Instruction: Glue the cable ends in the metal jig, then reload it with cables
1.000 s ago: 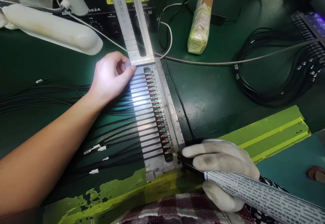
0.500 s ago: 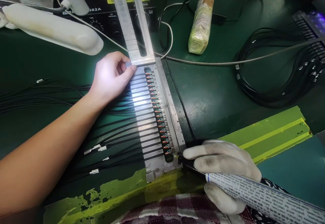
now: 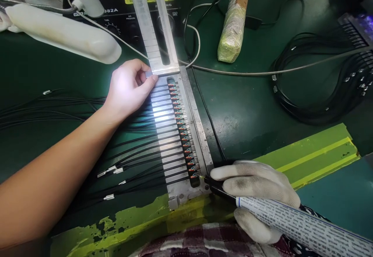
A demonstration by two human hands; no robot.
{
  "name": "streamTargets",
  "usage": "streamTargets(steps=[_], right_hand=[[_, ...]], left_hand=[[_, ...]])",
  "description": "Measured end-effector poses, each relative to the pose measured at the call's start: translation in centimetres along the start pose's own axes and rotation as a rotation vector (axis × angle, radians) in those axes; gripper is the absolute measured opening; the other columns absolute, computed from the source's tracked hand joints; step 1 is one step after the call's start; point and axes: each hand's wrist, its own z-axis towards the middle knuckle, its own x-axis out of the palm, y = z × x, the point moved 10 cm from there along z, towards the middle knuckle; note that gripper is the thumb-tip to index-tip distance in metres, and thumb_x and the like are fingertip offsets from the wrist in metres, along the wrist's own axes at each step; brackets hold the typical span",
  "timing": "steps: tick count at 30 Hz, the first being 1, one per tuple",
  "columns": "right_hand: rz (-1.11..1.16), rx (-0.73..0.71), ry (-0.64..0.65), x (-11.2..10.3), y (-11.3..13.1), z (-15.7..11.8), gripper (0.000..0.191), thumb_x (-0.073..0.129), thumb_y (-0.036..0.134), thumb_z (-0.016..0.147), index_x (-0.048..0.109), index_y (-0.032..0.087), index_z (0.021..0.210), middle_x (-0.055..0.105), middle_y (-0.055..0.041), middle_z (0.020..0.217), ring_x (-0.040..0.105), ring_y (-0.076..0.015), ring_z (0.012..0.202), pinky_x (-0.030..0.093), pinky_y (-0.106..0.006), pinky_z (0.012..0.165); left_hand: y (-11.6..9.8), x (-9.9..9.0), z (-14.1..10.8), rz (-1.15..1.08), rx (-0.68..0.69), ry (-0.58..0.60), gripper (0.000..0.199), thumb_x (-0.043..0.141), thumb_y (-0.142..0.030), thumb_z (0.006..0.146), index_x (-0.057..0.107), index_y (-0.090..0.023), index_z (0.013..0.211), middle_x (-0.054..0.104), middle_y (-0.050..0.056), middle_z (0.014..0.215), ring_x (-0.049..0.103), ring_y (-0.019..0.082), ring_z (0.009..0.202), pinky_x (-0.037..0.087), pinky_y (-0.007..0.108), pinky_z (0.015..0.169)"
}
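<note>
Black nozzle (image 3: 218, 190): I see its tip shifted slightly away from the metal fixture (image 3: 175, 189)'s near edge.
My view: turned slightly left.

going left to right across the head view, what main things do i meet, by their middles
Smooth, elongated white rounded piece -> bare left hand -> long, slotted silver metal fixture -> white-gloved right hand -> curved bundle of thin black cables

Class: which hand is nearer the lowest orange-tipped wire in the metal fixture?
Right. The gloved right hand is just right of the wire; the bare left hand is farther up, at the left edge of the fixture.
</note>
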Motion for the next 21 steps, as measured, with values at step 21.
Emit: streamTargets(steps=[21], right_hand=[[0.029, -0.022, -0.039, -0.13, 0.14, -0.8, 0.034, 0.059, 0.013, 0.068, 0.064, 0.016, 0.102, 0.072, -0.0048, 0.086, 0.07, -0.0227, 0.082, 0.061, -0.031, 0.068]], left_hand=[[0.43, -0.05, 0.09, -0.011, 0.007, -0.022, 0.014, 0.058, -0.034, 0.08, 0.058, -0.021, 0.082, 0.052, -0.002, 0.069, 0.047, 0.015, 0.06, 0.037, 0.028, 0.059]])
